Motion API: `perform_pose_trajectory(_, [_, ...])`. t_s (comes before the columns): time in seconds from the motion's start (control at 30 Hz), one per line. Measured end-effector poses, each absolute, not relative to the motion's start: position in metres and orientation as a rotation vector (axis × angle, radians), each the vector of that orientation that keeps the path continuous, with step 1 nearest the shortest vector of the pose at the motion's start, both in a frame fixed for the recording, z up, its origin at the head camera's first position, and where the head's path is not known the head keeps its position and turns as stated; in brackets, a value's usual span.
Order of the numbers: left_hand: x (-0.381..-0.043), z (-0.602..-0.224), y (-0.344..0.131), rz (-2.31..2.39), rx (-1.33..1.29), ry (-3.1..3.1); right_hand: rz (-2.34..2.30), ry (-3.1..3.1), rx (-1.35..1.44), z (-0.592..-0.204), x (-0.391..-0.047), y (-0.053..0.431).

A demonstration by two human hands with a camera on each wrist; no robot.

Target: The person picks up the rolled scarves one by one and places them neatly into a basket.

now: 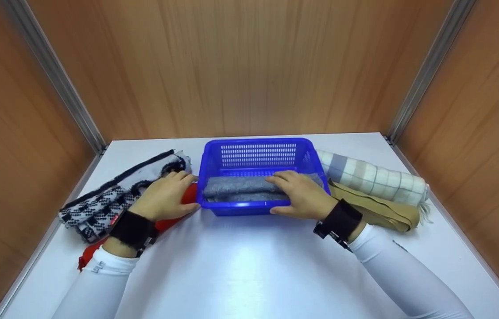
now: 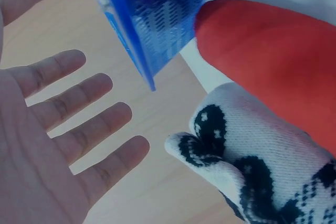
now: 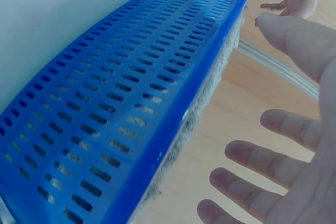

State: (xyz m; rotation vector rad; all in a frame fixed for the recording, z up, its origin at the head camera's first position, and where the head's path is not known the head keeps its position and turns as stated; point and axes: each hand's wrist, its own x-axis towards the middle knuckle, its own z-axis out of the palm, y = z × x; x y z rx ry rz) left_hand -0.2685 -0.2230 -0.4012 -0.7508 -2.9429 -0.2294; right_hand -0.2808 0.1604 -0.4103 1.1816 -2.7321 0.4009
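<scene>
A blue plastic basket [image 1: 249, 209] with slotted walls stands near the middle of the white table. Inside it, along the front, lies a grey folded cloth [image 1: 240, 185]. My left hand [image 1: 163, 195] is beside the basket's left rim, over a red cloth [image 1: 191, 193]; the left wrist view shows its fingers [image 2: 86, 95] spread and straight, holding nothing. Over the basket's front right part is my right hand [image 1: 306, 195], overlapping the grey cloth in the head view. Its fingers [image 3: 262, 161] are also spread and fairly straight, with nothing in the grasp.
Left of the basket, a black-and-white patterned knit cloth [image 1: 98, 212] lies next to the red one. On the right are a rolled plaid cloth [image 1: 377, 179] with fringe and a folded tan cloth [image 1: 386, 210]. Wood-look panels [image 1: 249, 66] enclose the table at the back and sides.
</scene>
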Motion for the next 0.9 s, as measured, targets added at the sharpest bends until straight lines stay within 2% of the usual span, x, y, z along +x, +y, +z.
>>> perform_pose_trajectory(0.9, [-0.249,-0.419,-0.261,-0.265,-0.609,-3.099,0.318,-2.763,1.253,-0.420,-0.272,0.144])
